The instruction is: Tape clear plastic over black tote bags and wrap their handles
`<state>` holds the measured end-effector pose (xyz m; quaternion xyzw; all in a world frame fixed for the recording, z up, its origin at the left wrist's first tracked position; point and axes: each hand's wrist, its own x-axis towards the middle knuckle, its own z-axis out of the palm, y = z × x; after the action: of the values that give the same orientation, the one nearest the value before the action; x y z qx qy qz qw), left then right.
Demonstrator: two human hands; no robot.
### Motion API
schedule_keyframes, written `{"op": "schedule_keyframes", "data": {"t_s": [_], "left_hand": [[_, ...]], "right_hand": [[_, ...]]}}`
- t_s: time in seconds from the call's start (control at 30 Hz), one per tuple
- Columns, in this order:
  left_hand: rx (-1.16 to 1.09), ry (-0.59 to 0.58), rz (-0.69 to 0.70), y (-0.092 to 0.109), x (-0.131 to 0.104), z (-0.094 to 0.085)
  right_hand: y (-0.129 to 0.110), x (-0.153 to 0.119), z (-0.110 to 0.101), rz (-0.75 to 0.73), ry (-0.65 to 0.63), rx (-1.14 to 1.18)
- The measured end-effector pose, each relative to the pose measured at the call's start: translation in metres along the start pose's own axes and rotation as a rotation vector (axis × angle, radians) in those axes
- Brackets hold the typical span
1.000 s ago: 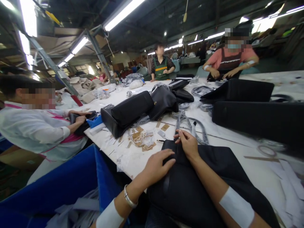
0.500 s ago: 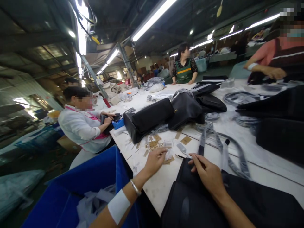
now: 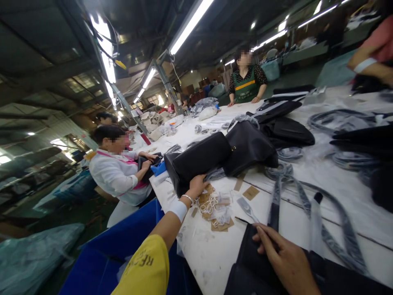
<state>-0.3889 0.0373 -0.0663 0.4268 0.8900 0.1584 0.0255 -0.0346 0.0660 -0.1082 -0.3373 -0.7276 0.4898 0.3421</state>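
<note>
My left hand (image 3: 197, 187) reaches to the lower edge of a black bag (image 3: 199, 157) lying on the white table. Its fingers are bent together there, and what they hold, if anything, is hidden. Beside it lies a heap of brown card tags with white strings (image 3: 211, 205). My right hand (image 3: 284, 254) is closed at the upper edge of a nearer black bag (image 3: 254, 266), fingertips curled over it. A thin dark stick-like piece (image 3: 242, 220) juts out past that edge near the fingertips. A pale flat tag (image 3: 245, 207) lies just beyond.
Plastic-wrapped straps (image 3: 340, 217) curl across the table (image 3: 208, 254) at right. More black bags (image 3: 250, 149) lie farther back. A blue bin (image 3: 101, 254) stands at the table's left edge. Co-workers stand at left (image 3: 118, 172), behind the table (image 3: 247, 82) and at far right.
My left hand has moved forward and left, from above the card tags to the black bag's lower edge. My right hand stays at the nearer bag. The view has shifted slightly.
</note>
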Motion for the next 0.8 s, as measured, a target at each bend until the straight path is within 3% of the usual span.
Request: {"op": "schedule_keyframes", "data": {"t_s": [0.13, 0.3, 0.57, 0.67, 0.8], "left_hand": [[-0.028, 0.051, -0.011, 0.004, 0.008, -0.003], [-0.181, 0.111, -0.034, -0.004, 0.018, -0.028], [-0.359, 0.052, -0.045, 0.004, 0.045, -0.063], [-0.375, 0.014, -0.021, 0.010, 0.034, -0.062], [-0.386, 0.034, 0.043, 0.022, -0.003, -0.045]], "right_hand": [[-0.002, -0.002, 0.003, -0.034, -0.056, -0.011], [-0.004, -0.004, 0.002, -0.068, -0.108, -0.054], [-0.004, -0.003, 0.003, -0.102, -0.117, -0.061], [-0.003, -0.002, 0.003, -0.091, -0.113, -0.054], [0.000, -0.001, 0.004, -0.074, -0.119, -0.050]]}}
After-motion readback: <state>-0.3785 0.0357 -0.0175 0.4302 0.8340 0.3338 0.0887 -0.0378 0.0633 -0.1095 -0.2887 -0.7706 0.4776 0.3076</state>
